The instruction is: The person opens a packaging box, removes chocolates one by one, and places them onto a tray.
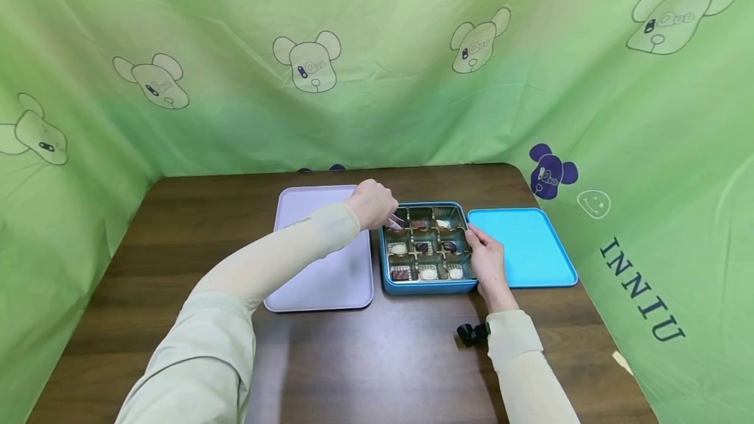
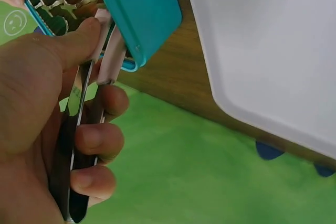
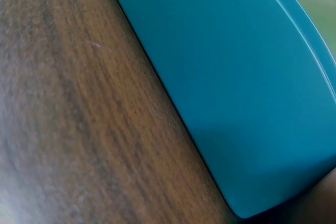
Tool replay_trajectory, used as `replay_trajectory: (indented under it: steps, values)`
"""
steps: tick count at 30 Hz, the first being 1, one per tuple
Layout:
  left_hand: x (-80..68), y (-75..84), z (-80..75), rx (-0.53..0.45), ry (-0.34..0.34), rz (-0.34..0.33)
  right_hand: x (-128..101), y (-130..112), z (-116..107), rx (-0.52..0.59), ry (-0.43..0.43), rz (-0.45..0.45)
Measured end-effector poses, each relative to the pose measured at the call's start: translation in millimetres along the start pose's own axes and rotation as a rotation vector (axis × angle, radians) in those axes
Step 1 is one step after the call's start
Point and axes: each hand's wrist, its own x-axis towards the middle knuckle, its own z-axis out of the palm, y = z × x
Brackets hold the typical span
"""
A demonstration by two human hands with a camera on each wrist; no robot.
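In the head view, a blue box (image 1: 430,288) holds a gold tray divided into compartments, with dark, brown and white chocolates (image 1: 429,272) in them. My left hand (image 1: 372,204) is over the box's back left corner and grips metal tongs with pale pink tips (image 2: 111,59). Those tips point down into the back left compartment; what lies between them is hidden. At the box's right side, my right hand (image 1: 487,262) holds the wall, thumb at the rim. The right wrist view shows the blue wall close up, with part of a finger at the lower right.
A pale lilac tray (image 1: 321,280) lies flat to the left of the box. On the right, a bright blue lid (image 1: 524,247) rests on the brown wooden table (image 1: 377,365). Green printed cloth (image 1: 389,116) hangs behind and at both sides.
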Motion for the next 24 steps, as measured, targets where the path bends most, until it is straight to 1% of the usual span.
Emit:
replay_trajectory:
  steps: [6,12,18,24]
  values:
    - [-3.4,-1.0,5.5,0.027,0.020,0.024,-1,0,1,0.001,0.005,-0.003]
    - [-7.8,-2.2,9.9,0.026,0.036,0.012,-3,1,2,0.005,-0.006,0.002]
    - [-14.1,-6.6,5.6,-0.006,0.056,-0.009,-3,0,2,0.002,0.009,-0.005]
    - [-19.0,-11.9,1.6,-0.023,0.092,-0.031,-3,-2,2,0.008,0.004,-0.008]
